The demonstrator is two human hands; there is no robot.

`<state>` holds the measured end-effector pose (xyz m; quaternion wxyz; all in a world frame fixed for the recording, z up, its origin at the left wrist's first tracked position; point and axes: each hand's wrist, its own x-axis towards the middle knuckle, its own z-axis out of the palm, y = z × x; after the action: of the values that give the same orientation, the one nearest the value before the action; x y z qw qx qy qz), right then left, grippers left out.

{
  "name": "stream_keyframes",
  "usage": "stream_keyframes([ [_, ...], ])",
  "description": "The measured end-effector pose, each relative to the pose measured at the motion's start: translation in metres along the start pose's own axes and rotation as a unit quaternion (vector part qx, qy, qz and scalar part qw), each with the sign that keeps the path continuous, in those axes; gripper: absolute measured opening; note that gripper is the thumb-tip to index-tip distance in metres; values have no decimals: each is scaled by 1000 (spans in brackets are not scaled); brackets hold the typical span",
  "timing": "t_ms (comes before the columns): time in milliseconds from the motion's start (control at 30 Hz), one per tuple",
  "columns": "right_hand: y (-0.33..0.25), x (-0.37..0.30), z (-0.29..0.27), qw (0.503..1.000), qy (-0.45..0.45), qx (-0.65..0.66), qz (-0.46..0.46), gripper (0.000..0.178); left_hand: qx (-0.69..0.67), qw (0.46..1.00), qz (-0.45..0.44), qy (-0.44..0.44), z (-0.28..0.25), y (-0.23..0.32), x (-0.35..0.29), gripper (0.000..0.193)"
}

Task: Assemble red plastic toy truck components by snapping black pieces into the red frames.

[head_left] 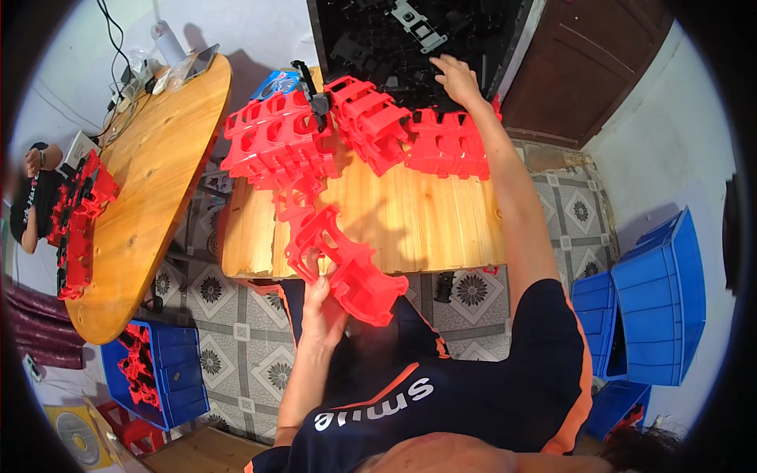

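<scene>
My left hand point(322, 311) grips a red plastic frame with curved cutouts point(355, 272), holding it tilted over the near edge of the small wooden table point(441, 229). The far end of this frame overlaps another red part point(298, 201) on the table; whether they touch I cannot tell. My right hand point(457, 80) stretches far forward to the near right side of a large black bin point(318, 39), its fingers apart and nothing visible in them. Dark plastic pieces fill the bin, and a light grey plate with holes point(418, 26) lies on top, just beyond my fingertips.
Red frames stand in stacks at the left point(276, 138), middle point(367, 118) and right point(449, 142). A black part point(315, 98) rests by the left stack. At a wooden table point(158, 165) on the left, another person point(35, 193) sits near red-and-black assemblies point(75, 229). Blue crates point(662, 296) stand right.
</scene>
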<state>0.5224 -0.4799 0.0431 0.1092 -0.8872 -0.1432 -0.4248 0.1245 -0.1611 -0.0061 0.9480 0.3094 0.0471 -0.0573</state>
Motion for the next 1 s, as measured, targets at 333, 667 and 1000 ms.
stream_keyframes([
  [333,-94,-86,-142,928,-60,365,56,59,5,997,78,18,-33,17,-27,96],
  [667,-159,-253,-113,933,-148,313,99,45,35,994,92,43,-43,23,-24,85],
  [1000,-217,-200,-161,942,-239,208,-111,24,54,989,113,75,-45,28,-37,75],
])
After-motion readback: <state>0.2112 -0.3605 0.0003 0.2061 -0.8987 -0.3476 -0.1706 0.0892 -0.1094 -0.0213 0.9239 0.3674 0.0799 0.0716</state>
